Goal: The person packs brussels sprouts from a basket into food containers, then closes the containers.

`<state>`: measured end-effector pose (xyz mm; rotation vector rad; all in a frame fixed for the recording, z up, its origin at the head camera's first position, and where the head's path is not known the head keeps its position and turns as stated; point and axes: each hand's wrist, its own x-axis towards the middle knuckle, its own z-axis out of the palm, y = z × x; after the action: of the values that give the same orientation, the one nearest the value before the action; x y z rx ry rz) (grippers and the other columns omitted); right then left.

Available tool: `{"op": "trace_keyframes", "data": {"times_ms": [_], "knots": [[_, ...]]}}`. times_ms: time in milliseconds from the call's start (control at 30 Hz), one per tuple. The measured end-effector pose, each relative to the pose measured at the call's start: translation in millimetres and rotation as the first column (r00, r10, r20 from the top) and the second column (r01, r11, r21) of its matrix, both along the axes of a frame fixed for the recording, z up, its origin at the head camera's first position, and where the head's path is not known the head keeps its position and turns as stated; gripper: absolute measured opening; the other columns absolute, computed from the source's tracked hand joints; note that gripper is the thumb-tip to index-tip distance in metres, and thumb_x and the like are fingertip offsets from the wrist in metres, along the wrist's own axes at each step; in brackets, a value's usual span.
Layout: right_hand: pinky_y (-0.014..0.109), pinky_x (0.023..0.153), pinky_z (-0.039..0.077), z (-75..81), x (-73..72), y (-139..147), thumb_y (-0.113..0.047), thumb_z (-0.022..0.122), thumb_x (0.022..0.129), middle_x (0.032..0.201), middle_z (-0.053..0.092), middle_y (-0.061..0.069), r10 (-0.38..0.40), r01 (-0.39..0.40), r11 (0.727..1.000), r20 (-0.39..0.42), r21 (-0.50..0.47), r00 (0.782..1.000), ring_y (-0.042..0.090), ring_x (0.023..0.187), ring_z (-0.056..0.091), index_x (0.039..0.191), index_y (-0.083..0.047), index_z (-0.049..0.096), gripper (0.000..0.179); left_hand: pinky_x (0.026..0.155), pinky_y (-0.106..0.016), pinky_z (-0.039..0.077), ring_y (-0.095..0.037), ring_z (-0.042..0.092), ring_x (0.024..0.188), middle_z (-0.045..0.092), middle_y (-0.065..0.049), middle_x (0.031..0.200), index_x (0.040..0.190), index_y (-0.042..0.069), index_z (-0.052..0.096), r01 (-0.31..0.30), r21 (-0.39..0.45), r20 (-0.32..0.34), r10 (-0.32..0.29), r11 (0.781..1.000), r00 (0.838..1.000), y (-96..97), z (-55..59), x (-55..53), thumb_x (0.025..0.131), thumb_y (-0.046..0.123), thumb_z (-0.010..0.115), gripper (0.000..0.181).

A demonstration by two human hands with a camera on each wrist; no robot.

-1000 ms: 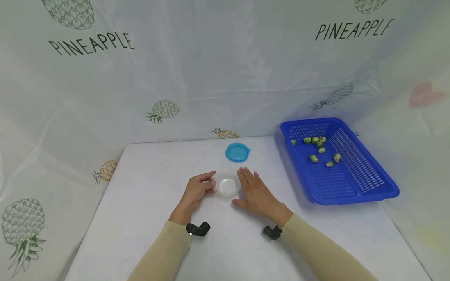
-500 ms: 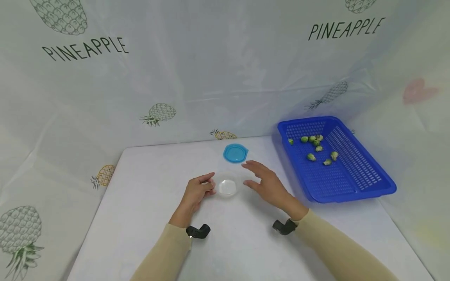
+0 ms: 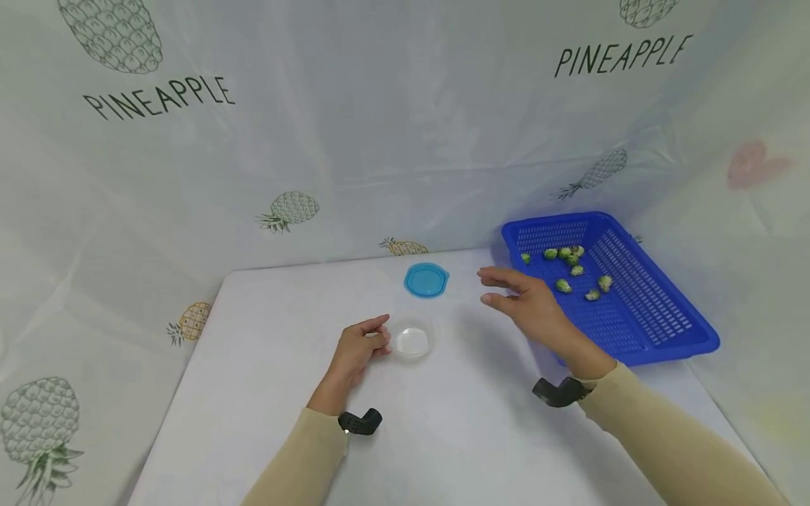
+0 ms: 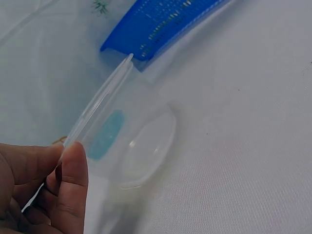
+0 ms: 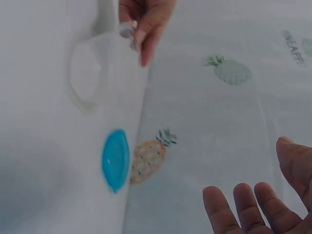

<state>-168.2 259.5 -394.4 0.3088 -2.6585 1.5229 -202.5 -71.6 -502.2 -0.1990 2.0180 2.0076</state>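
Note:
A clear plastic bowl [image 3: 412,342] stands on the white table in the head view. My left hand [image 3: 356,351] pinches its left rim between thumb and fingers; the left wrist view shows the rim [image 4: 100,105] caught in that grip. Raised to the right of the bowl, my right hand [image 3: 531,306] overlaps the near left edge of a blue basket [image 3: 686,316]. Nothing is in it, and its fingers [image 5: 243,207] are spread apart from the thumb in the right wrist view. Several Brussels sprouts [image 3: 563,285] lie inside the basket, mostly toward its far end.
Behind the bowl a blue lid [image 3: 427,280] lies flat on the table [image 3: 285,316]. A white sheet [image 3: 405,126] printed with pineapples hangs at the back and along the sides. The basket takes up the table's right side.
My right hand has left the bowl's right side, lifting and moving right to the basket's edge as its fingers parted from the thumb. The left hand keeps its hold on the bowl.

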Motion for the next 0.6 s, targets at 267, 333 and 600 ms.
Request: {"op": "trace_keyframes", "data": {"times_ms": [267,333,600], "knots": [[0.025,0.098,0.057,35.0,-13.0,57.6,-0.031,0.072,0.103,0.142,0.065,0.005,-0.024,0.029,0.999,0.104,-0.045,0.994,0.011,0.122,0.066,0.150,-0.016,0.059,0.052,0.074,-0.021,0.064,-0.015,0.063,0.085,0.059,-0.011,0.113,0.143,0.005,0.066,0.001,-0.008,-0.003,-0.001,1.000,1.000,-2.4,-0.3,0.8,0.097,-0.003,0.070,0.047],[0.018,0.093,0.058,35.9,-18.8,76.0,-0.030,0.072,0.103,0.140,0.065,0.003,-0.040,0.052,0.995,0.130,-0.090,0.991,0.006,0.114,0.069,0.150,-0.015,0.058,0.051,0.074,-0.021,0.064,-0.015,0.063,0.085,0.059,-0.010,0.112,0.143,0.005,0.066,0.006,-0.004,-0.005,-0.006,1.000,1.000,-2.2,-0.1,0.9,0.097,-0.003,0.070,0.047],[0.031,0.099,0.062,12.7,-50.8,150.5,-0.025,0.065,0.106,0.139,0.053,-0.013,-0.046,0.111,0.967,0.268,-0.231,0.962,-0.001,0.113,0.066,0.159,-0.008,0.041,0.061,0.073,-0.022,0.064,-0.013,0.063,0.084,0.060,-0.008,0.108,0.142,0.002,0.066,0.007,0.020,-0.001,-0.007,1.000,1.000,2.0,-0.2,1.0,0.095,-0.007,0.069,0.047]]}}
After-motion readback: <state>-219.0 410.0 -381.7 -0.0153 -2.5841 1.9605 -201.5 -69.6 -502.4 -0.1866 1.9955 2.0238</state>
